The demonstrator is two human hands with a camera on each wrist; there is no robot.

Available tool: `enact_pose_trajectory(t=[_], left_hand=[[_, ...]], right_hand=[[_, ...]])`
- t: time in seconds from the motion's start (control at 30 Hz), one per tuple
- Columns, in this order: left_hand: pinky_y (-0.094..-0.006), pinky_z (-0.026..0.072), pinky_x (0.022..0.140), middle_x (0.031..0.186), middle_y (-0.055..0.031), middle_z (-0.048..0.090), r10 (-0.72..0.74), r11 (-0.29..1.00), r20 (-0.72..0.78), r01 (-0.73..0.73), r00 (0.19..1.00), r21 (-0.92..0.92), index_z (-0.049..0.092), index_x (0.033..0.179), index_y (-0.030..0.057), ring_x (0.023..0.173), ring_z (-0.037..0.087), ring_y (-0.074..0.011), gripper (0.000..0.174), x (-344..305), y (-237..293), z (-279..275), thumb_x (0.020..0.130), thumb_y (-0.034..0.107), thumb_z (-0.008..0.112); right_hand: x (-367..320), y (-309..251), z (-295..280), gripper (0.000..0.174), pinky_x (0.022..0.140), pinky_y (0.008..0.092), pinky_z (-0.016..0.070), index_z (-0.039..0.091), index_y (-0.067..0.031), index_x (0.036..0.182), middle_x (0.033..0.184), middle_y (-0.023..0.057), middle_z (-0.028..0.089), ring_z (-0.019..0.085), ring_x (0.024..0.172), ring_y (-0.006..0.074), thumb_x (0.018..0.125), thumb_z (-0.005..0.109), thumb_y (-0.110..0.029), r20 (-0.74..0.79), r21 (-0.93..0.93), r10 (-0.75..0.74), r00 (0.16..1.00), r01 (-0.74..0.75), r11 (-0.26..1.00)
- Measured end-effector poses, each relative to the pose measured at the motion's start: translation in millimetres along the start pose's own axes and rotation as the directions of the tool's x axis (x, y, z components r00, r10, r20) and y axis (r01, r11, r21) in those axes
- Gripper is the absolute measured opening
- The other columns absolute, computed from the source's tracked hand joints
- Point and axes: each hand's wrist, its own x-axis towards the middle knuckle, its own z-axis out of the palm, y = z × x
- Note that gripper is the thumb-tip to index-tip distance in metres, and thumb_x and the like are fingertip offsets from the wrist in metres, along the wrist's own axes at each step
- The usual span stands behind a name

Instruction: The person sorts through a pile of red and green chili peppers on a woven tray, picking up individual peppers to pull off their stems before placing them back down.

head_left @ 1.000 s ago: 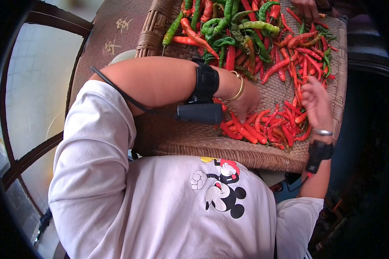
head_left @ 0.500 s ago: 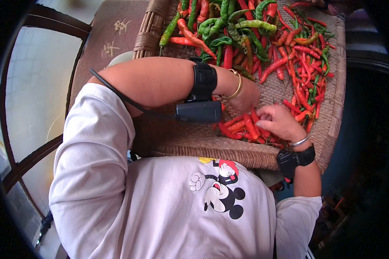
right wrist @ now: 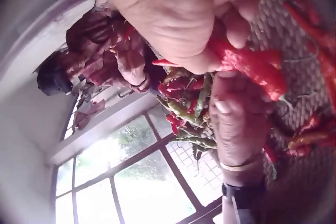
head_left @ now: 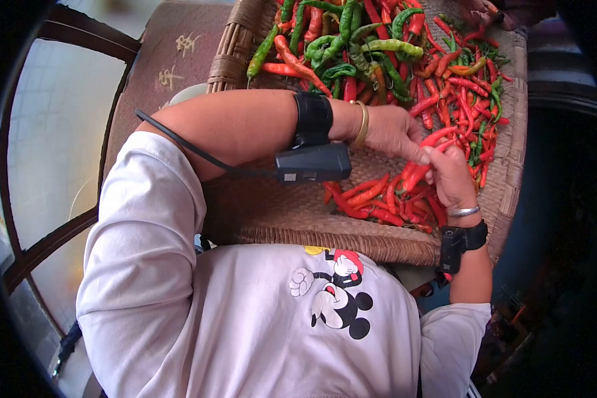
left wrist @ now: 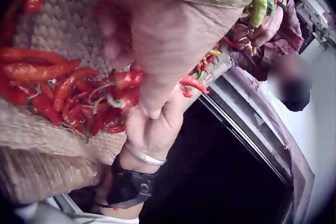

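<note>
Both hands meet over the woven tray (head_left: 272, 212). My right hand (head_left: 452, 176), with a silver bracelet, grips a few red peppers (head_left: 414, 176). The fingers of my left hand (head_left: 388, 129), with a gold bangle, are curled at the same peppers and pinch them beside the right thumb. Seen from the left wrist, the right hand (left wrist: 155, 129) touches the left fingertips. In the right wrist view, red peppers (right wrist: 252, 66) stick out between the right hand (right wrist: 173, 19) and the left hand (right wrist: 236, 113). A small heap of red peppers (head_left: 378, 199) lies below the hands.
Green and red peppers (head_left: 338, 50) cover the far part of the tray, with mostly red ones (head_left: 467, 86) at the right. Another person's hand (head_left: 487, 10) is at the far right edge. Window panes (head_left: 66, 119) stand at the left.
My right hand went from the right side to the near heap, then moved up and away holding red peppers. My left hand has shifted up and right to meet it.
</note>
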Motion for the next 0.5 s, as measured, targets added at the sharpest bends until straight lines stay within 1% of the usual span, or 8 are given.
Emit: enact_pose_trajectory(t=[0.03,0.07,0.1,0.17,0.3,0.4,0.43,0.5], left_hand=[[-0.0205,0.0408,0.052,0.068,0.0028,0.054,0.014,0.999,0.078,-0.018,0.997,0.048,0.058,0.087,0.0046,0.060,0.048,-0.0060,0.034,0.3,-3.3,2.6,0.073,0.035,0.065],[-0.0205,0.0401,0.052,0.067,0.0030,0.052,0.023,0.995,0.156,-0.038,0.987,0.093,0.058,0.087,0.0048,0.061,0.047,-0.0059,0.034,0.2,-7.1,6.1,0.073,0.035,0.065],[-0.0212,0.0389,0.051,0.065,0.0033,0.051,0.018,0.997,0.208,-0.003,0.978,-0.073,0.060,0.084,0.0052,0.058,0.046,-0.0067,0.031,-2.4,-6.9,10.6,0.073,0.034,0.065],[-0.0213,0.0385,0.051,0.064,0.0032,0.051,-0.028,0.997,0.199,0.040,0.980,-0.061,0.060,0.082,0.0052,0.057,0.046,-0.0067,0.030,-3.8,-5.4,7.9,0.073,0.033,0.065],[-0.0214,0.0380,0.049,0.061,0.0022,0.050,-0.123,0.992,0.138,0.117,0.983,0.049,0.059,0.078,0.0051,0.054,0.046,-0.0073,0.027,-8.9,8.8,6.3,0.074,0.031,0.064],[-0.0215,0.0388,0.049,0.059,0.0013,0.051,-0.095,0.995,0.167,0.098,0.981,-0.010,0.058,0.076,0.0054,0.053,0.047,-0.0079,0.027,-6.7,4.6,7.1,0.075,0.032,0.063],[-0.0215,0.0388,0.049,0.059,0.0013,0.051,-0.096,0.995,0.167,0.100,0.981,-0.013,0.058,0.076,0.0054,0.053,0.047,-0.0079,0.027,-4.9,4.5,6.3,0.075,0.032,0.063],[-0.0215,0.0400,0.049,0.060,0.0005,0.053,-0.111,0.992,0.013,0.111,0.994,-0.052,0.057,0.075,0.0059,0.054,0.048,-0.0082,0.027,-1.7,3.2,1.4,0.077,0.033,0.059]], right_hand=[[3.0,2.2,-4.3,0.012,0.041,0.0179,0.0360,0.055,-0.0058,0.075,0.061,-0.0006,0.055,0.046,0.046,0.0048,0.078,0.055,-0.017,0.035,0.091,-0.018,0.999,0.015,0.996],[3.5,1.6,-2.3,0.012,0.041,0.0179,0.0360,0.055,-0.0058,0.075,0.061,-0.0006,0.055,0.046,0.046,0.0048,0.078,0.055,-0.017,0.037,0.090,-0.020,0.999,0.016,0.996],[3.6,1.1,1.7,0.013,0.040,0.0177,0.0359,0.055,-0.0056,0.075,0.060,-0.0007,0.054,0.046,0.046,0.0049,0.078,0.055,-0.018,0.010,0.173,-0.041,0.999,0.039,0.984],[3.4,3.3,5.0,0.013,0.040,0.0164,0.0358,0.054,-0.0061,0.077,0.061,-0.0008,0.054,0.046,0.046,0.0051,0.079,0.054,-0.018,0.003,0.299,-0.069,0.998,0.065,0.952],[-1.7,-1.5,8.1,0.012,0.041,0.0160,0.0358,0.053,-0.0069,0.081,0.064,-0.0004,0.055,0.046,0.047,0.0047,0.079,0.054,-0.018,0.021,0.171,-0.080,0.997,0.076,0.982],[-0.6,-2.9,5.6,0.012,0.041,0.0154,0.0350,0.051,-0.0074,0.083,0.066,-0.0004,0.055,0.045,0.048,0.0038,0.080,0.053,-0.019,0.105,0.091,-0.078,0.991,0.068,0.993],[1.7,-6.4,3.5,0.012,0.041,0.0150,0.0345,0.051,-0.0073,0.082,0.066,-0.0008,0.055,0.045,0.048,0.0034,0.080,0.053,-0.019,0.051,0.094,-0.090,0.995,0.085,0.992],[7.0,-16.7,-5.7,0.013,0.040,0.0147,0.0341,0.052,-0.0077,0.081,0.066,-0.0010,0.056,0.045,0.048,0.0027,0.081,0.052,-0.021,-0.039,0.078,-0.148,0.988,0.151,0.985]])
